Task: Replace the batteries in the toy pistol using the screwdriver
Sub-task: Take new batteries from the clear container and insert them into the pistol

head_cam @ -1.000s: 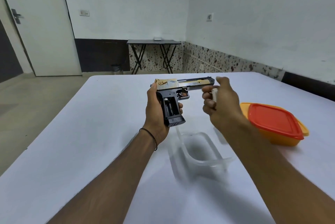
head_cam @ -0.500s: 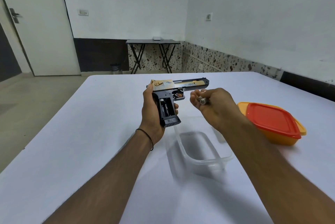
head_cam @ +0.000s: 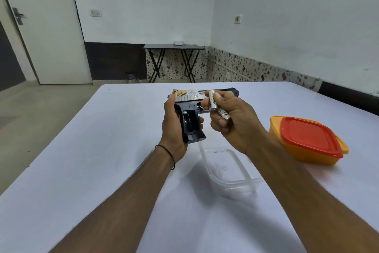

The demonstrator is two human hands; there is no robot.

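My left hand [head_cam: 174,123] grips the black and gold toy pistol [head_cam: 189,113] by its handle above the white table [head_cam: 92,160], barrel pointing right. The battery bay in the handle lies open and looks empty. My right hand [head_cam: 231,121] is just right of the pistol and holds two silver batteries. One battery [head_cam: 212,100] stands upright, pinched between thumb and fingers in front of the barrel. The second battery [head_cam: 224,113] lies tucked in the curled fingers below it. No screwdriver is in view.
A clear plastic container [head_cam: 227,170] sits open on the table under my hands. A yellow box with a red lid [head_cam: 307,140] stands to the right. A folding table [head_cam: 174,47] and a door [head_cam: 41,27] are far behind.
My right hand has moved left toward the pistol and turned, so one battery now stands upright at the fingertips. The pistol has stayed almost still in my left hand.
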